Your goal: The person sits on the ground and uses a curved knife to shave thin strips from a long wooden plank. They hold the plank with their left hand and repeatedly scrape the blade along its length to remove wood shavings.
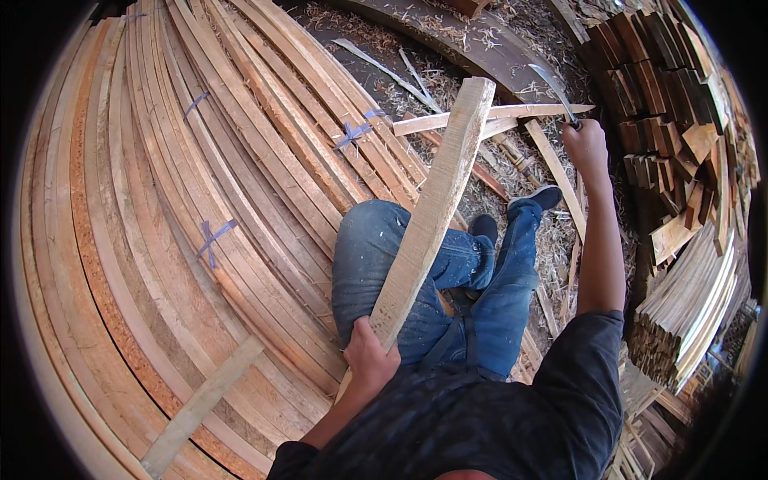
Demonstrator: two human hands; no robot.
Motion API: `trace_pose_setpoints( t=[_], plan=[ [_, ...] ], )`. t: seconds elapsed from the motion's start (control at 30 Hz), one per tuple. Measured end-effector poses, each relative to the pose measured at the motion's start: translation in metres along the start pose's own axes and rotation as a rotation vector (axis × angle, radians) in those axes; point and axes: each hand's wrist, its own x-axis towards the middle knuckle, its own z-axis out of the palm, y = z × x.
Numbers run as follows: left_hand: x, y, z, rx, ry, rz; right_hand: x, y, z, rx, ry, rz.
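Plank (436,204): pale, long; slants over the blue jeans (372,248), far end pointing away from the body
Left hand (370,358): fingers curled closed round the plank's near part
Right hand (586,148): closed in a fist on the handle of 1 curved knife (563,102); blade well apart from the plank
Left side: long wood strips (160,264), some bound with purple ties (214,240)
Right side: stacked wood blocks (652,96); shavings (352,48) strewn over the ground beyond

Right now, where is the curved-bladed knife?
The curved-bladed knife is at the head view's upper right, held in the right hand, its blade pointing up and left, overlapping the tapered wooden strip near its pointed tip.
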Motion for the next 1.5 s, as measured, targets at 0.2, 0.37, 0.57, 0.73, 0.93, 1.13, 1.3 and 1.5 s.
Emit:
trace_pose_setpoints(
  t=[0.2,0.37,0.57,0.73,0.93,1.13,1.3,1.5],
  plan=[
    [-0.004,-0.004,0.004,-0.002,0.013,0.017,-0.12,-0.044,0.019,-0.12,-0.268,-0.456],
    [-0.002,0.006,-0.003,-0.027,0.019,0.027,-0.049,-0.038,0.031,-0.222,0.0,-0.41],
    [-0.002,0.001,-0.001,-0.038,0.017,0.028,0.032,0.015,0.002,-0.102,0.082,0.032],
    [-0.001,-0.004,-0.003,-0.093,0.005,0.044,-0.065,0.014,0.009,0.175,-0.071,-0.069],
    [0.014,-0.024,-0.023,-0.348,-0.2,0.104,-0.226,0.019,0.098,0.602,-0.372,0.09],
    [0.032,-0.049,-0.037,-0.768,-0.554,-0.093,-0.282,-0.04,0.107,0.597,-0.507,-0.167],
    [0.038,-0.053,-0.042,-0.9,-0.657,-0.134,-0.246,-0.065,0.083,0.526,-0.444,-0.293],
    [0.037,-0.057,-0.041,-0.904,-0.677,-0.127,-0.238,-0.084,0.07,0.361,-0.272,-0.355]
  ],
)
